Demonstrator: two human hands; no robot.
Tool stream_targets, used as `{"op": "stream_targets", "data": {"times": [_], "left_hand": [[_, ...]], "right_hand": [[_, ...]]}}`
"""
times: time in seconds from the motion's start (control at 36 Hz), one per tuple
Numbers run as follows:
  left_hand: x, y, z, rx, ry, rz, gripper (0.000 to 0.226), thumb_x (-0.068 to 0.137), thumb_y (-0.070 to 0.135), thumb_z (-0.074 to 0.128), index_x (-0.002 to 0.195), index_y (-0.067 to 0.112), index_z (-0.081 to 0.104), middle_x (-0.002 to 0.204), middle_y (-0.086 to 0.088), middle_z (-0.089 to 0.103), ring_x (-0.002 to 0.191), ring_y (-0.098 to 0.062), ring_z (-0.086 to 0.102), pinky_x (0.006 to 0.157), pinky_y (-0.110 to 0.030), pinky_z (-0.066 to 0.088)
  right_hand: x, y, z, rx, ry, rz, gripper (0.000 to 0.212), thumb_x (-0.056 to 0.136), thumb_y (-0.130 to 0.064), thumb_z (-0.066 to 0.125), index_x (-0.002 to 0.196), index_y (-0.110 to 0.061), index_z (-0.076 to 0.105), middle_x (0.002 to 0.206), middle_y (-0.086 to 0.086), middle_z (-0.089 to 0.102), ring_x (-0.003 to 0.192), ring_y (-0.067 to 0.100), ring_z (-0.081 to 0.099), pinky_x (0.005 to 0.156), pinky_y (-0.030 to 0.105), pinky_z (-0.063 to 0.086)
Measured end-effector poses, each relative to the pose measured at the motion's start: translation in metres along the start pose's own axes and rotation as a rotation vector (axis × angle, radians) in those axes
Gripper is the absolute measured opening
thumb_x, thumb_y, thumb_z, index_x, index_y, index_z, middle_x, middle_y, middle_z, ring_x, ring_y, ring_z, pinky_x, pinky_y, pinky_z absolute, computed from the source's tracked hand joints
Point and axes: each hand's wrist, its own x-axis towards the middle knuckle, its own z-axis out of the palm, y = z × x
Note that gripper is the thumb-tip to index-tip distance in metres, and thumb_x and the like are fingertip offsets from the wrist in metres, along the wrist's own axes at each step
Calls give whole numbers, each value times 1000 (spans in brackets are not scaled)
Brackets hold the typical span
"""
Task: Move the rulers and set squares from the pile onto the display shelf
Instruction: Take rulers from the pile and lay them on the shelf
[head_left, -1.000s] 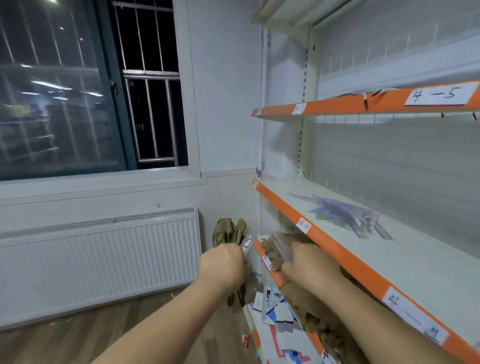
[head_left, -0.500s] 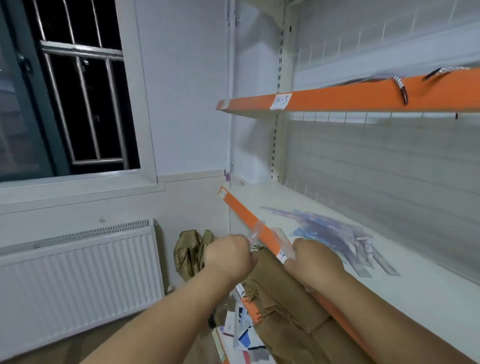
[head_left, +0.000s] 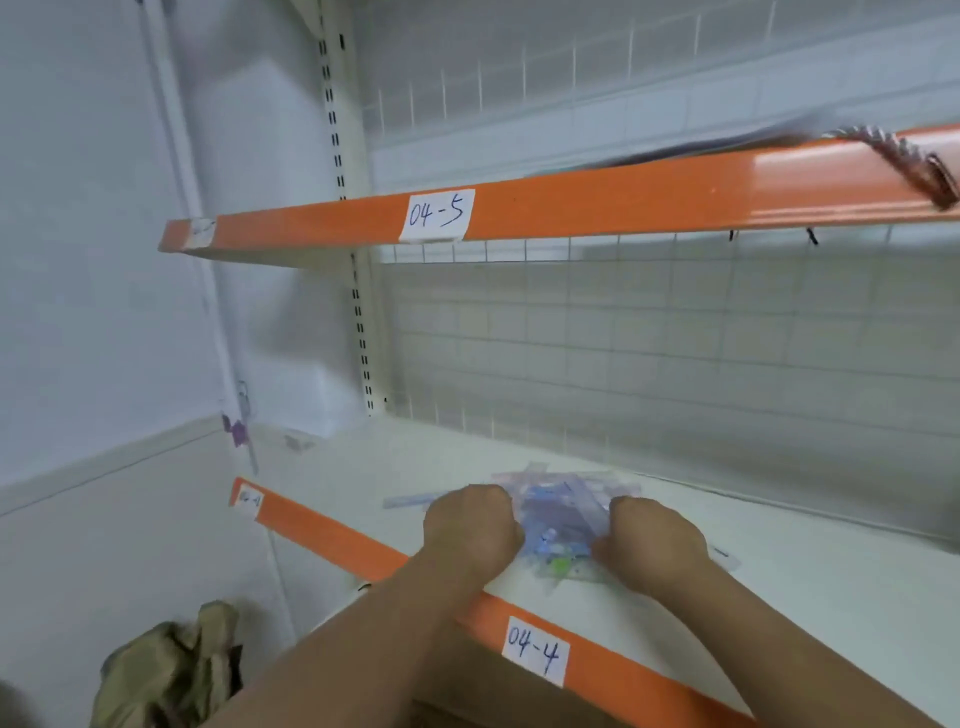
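Note:
A clear plastic packet of rulers and set squares (head_left: 561, 525), printed blue with a green spot, lies on the white display shelf (head_left: 810, 597) marked 04-4. My left hand (head_left: 470, 530) grips its left edge and my right hand (head_left: 652, 540) grips its right edge, both fists closed over it. Beneath and behind the packet lie several more clear rulers (head_left: 566, 480) on the shelf. The source pile is out of sight below.
The shelf's orange front edge (head_left: 332, 535) runs diagonally under my forearms. An upper orange shelf (head_left: 597, 200) marked 04-5 hangs overhead, a cord (head_left: 904, 161) draped over its lip. A wire grid backs the shelf. A khaki bag (head_left: 166, 670) sits low left.
Both hands rose from below the shelf edge and moved forward over the shelf, bringing the packet down onto the rulers lying there. The view swung right, away from the window.

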Motion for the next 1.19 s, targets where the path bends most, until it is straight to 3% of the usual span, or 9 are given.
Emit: {"op": "stream_targets", "data": {"times": [0.14, 0.25, 0.56, 0.78, 1.0, 1.08, 1.19], "left_hand": [[28, 0, 12, 22, -50, 96, 20, 92, 17, 48, 104, 10, 63, 109, -8, 66, 102, -25, 63, 77, -27, 46], [43, 1, 25, 74, -68, 173, 22, 92, 10, 48, 109, 8, 62, 114, -9, 65, 108, -25, 61, 83, -30, 47], [75, 9, 46, 180, -33, 238, 26, 91, 9, 53, 116, 12, 57, 121, -7, 61, 117, -24, 48, 90, -32, 44], [94, -4, 50, 144, -8, 181, 28, 90, 5, 50, 116, 14, 56, 116, -6, 60, 112, -24, 50, 87, -31, 44], [102, -25, 52, 97, 11, 128, 27, 92, 11, 49, 117, 15, 58, 112, -5, 61, 106, -22, 54, 83, -29, 46], [104, -24, 53, -21, 1, 193, 29, 96, 26, 49, 121, 19, 60, 114, -5, 61, 110, -22, 50, 87, -30, 44], [103, -18, 57, -77, -106, 332, 50, 90, 44, 58, 137, 28, 49, 132, -3, 51, 123, -23, 41, 99, -31, 37]], "right_hand": [[12, 6, 13, 6, -20, 218, 50, 90, -23, 48, 138, -10, 41, 122, 5, 60, 110, 24, 59, 80, 26, 44], [18, 9, 10, 7, -44, 262, 47, 90, -25, 49, 135, -10, 43, 126, 7, 56, 114, 25, 57, 88, 28, 45], [38, 20, 20, -110, -2, 79, 32, 88, -24, 54, 118, -13, 52, 122, 8, 53, 115, 26, 48, 87, 32, 45], [58, 30, 27, -42, 26, 33, 37, 87, -25, 55, 124, -21, 54, 123, 4, 53, 116, 24, 48, 90, 32, 46], [74, 48, 32, 62, -76, 17, 41, 86, -26, 50, 127, -26, 56, 129, 2, 57, 118, 23, 49, 95, 28, 41], [76, 50, 35, 79, -100, -9, 39, 86, -25, 52, 124, -23, 58, 127, 2, 58, 116, 21, 51, 95, 27, 41], [78, 50, 36, 46, -43, -74, 34, 88, -23, 51, 120, -26, 60, 122, 2, 55, 115, 22, 47, 93, 27, 40]]}}
